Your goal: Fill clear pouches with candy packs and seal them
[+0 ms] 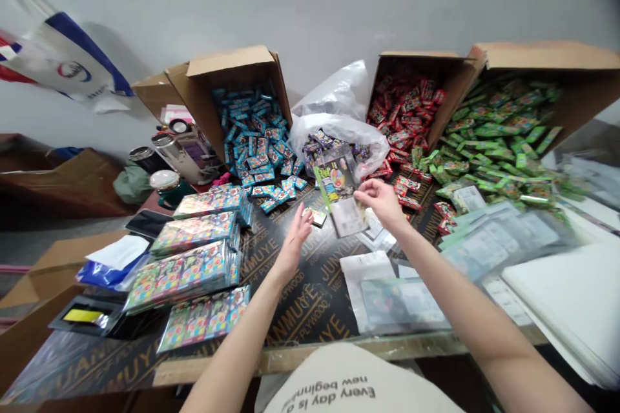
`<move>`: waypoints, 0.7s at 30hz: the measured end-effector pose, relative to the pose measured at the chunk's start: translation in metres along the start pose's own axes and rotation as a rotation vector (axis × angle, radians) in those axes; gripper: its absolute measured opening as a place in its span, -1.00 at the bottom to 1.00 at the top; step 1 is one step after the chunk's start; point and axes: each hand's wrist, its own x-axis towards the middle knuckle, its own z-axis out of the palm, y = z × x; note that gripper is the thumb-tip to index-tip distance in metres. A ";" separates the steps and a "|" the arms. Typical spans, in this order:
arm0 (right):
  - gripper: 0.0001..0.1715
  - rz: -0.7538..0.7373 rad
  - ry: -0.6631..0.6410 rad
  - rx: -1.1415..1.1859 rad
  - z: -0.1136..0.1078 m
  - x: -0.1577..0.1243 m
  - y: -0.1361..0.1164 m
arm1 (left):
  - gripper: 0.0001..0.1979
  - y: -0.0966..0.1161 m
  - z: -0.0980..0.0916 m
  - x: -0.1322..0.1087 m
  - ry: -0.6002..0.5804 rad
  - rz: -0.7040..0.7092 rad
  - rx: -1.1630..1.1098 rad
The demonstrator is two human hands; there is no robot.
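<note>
Right hand: your right hand (380,201) has thumb and forefinger pinched together on the right edge of a printed clear pouch (335,177).
Left hand: your left hand (293,242) has its fingers stretched out, with nothing seen clamped in them; a small packet (318,217) lies at the fingertips, and you cannot tell from here whether they touch it.
Pouch: it is tilted in front of you, over the middle of the black plywood surface (310,297), its colourful print uppermost and a pale panel below.
Far edge, left: your open cardboard box (232,62) lies on its side, blue packets (256,132) spilling toward you.
Far edge, middle: an open white plastic bag (332,103) holds purple packets (320,141), just behind the pouch.
Far edge, right: red packets (407,110) and green packets (508,142) spill from two more boxes.
Left edge: piles of printed card packs (181,271) run toward the near left corner.
Near edge, right: clear sleeves (404,302) lie beneath your right forearm.
Right edge: more sleeves overlap beside a white paper stack (569,303) near the corner.
</note>
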 end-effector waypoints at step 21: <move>-0.67 -0.434 -0.545 -0.216 0.034 -0.060 -0.028 | -0.34 -0.008 -0.001 -0.047 -0.225 -0.235 -0.117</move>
